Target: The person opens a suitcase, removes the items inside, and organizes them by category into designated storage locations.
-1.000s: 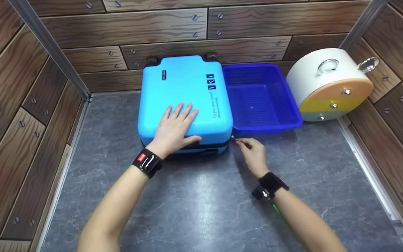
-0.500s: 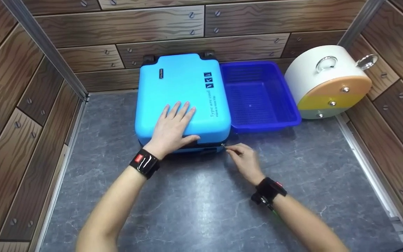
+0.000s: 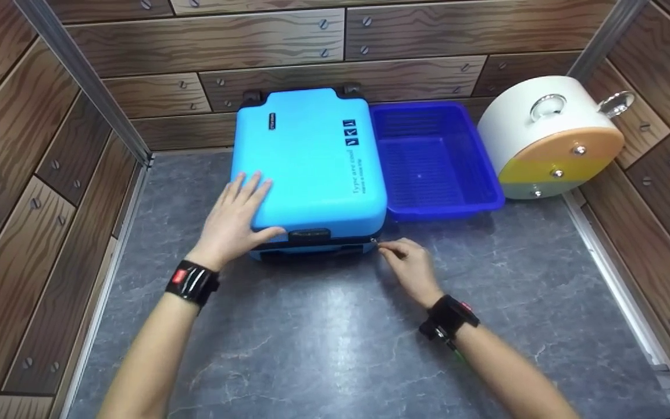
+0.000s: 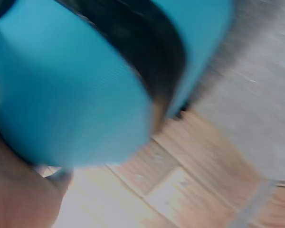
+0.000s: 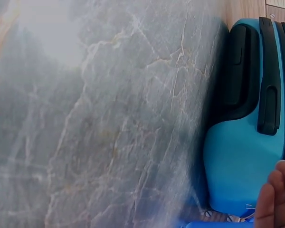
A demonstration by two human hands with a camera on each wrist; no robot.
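A bright blue hard-shell suitcase (image 3: 312, 163) lies flat on the grey marbled floor, its wheels toward the back wall. My left hand (image 3: 233, 224) rests on its front left corner, fingers extended over the lid and thumb along the front edge. At the front right corner, my right hand (image 3: 410, 265) pinches a small metal zipper pull (image 3: 374, 240) on the black zipper band. A black handle (image 3: 309, 234) shows at the front between the hands. The left wrist view is blurred, with the suitcase side (image 4: 71, 90) filling much of it. Fingers (image 5: 273, 204) appear at the right wrist view's lower right.
A dark blue plastic basket (image 3: 495, 203) stands right against the suitcase. Beyond it is a white rounded container (image 3: 521, 110) with an orange, yellow and green front, knobs and ring handles. Wood-patterned walls (image 3: 271, 35) enclose the floor at the back and sides.
My left hand has slid left from the lid's front middle to its left corner, uncovering the handle. My right hand drew the zipper pull left around the right corner, then stayed nearly still.
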